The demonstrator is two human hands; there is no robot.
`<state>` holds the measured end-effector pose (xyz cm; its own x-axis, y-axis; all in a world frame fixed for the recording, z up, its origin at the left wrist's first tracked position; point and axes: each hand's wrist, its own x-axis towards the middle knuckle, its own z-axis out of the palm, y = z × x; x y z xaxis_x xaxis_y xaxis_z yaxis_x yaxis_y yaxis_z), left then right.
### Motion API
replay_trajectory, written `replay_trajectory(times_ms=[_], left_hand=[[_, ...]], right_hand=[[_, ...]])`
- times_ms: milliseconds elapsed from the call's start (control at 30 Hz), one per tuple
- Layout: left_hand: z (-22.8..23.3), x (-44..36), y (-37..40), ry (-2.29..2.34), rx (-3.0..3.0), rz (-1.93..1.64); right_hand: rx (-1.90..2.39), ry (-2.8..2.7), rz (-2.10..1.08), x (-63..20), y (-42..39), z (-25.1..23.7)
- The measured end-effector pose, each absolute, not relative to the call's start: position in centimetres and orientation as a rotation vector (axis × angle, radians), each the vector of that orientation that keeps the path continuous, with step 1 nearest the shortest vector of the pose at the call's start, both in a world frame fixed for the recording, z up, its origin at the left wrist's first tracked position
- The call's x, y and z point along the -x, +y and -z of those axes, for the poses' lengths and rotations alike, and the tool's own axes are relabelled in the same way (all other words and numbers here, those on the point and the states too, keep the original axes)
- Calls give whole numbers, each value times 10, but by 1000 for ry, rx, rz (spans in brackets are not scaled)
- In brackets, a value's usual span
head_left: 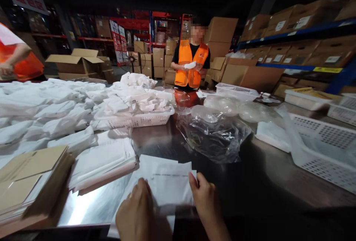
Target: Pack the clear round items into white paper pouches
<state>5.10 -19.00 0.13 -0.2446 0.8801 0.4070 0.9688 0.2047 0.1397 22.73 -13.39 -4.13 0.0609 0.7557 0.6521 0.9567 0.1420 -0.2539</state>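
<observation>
A white flat paper packet point(169, 183) lies on the shiny metal table point(258, 181) right in front of me, on top of another white sheet. My left hand point(136, 215) rests flat on its left part, fingers together. At the packet's right edge my right hand point(204, 200) pinches it with thumb and fingers. A stack of white flat bags point(102, 161) sits just left of the packet.
Flattened cardboard pieces point(26, 181) lie at the near left. A white basket of folded white items point(139, 116) and crumpled clear plastic point(214, 135) sit mid-table. White perforated baskets point(322, 144) stand right. A person in an orange vest point(190, 65) stands opposite; another orange sleeve point(16, 59) at left.
</observation>
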Motion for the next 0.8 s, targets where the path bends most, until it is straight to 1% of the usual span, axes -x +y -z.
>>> replay_trajectory(times_ms=[67, 133, 167, 233, 300, 367, 400, 467, 533, 600, 667, 733, 800], left_hand=[[-4, -55, -187, -1858, 1930, 677], [-3, -63, -178, -1460, 2128, 773], [-2, -67, -172, -1337, 2204, 787], [3, -72, -160, -1305, 2303, 766], [10, -72, -151, -1364, 2392, 746], [18, -67, -146, -1389, 2498, 770], [24, -64, -145, -1405, 2541, 799], [35, -57, -142, -1477, 2584, 897], [46, -50, -138, -1604, 2587, 1048], [53, -47, -134, -1738, 2602, 1214], [50, -48, -129, -1862, 2664, 1385], [38, -54, -124, -2040, 2717, 1754], [20, -60, -118, -2220, 2607, 2313]], right_hand=[[1674, -1778, 403, -227, -136, 35], [1708, -1775, 540, -224, -140, 24], [1710, -1746, 637, -222, -142, 17], [1597, -1755, 772, -217, -144, 5], [1309, -1929, 750, -210, -142, -4], [1075, -2167, 569, -204, -135, -5], [1038, -2267, 445, -201, -131, -3], [1121, -2358, 168, -200, -120, 8], [1261, -2230, -119, -202, -110, 22], [1322, -1912, -375, -206, -101, 37], [1313, -1630, -529, -211, -94, 46], [1256, -1505, -652, -215, -91, 46], [1173, -1448, -781, -216, -92, 40]])
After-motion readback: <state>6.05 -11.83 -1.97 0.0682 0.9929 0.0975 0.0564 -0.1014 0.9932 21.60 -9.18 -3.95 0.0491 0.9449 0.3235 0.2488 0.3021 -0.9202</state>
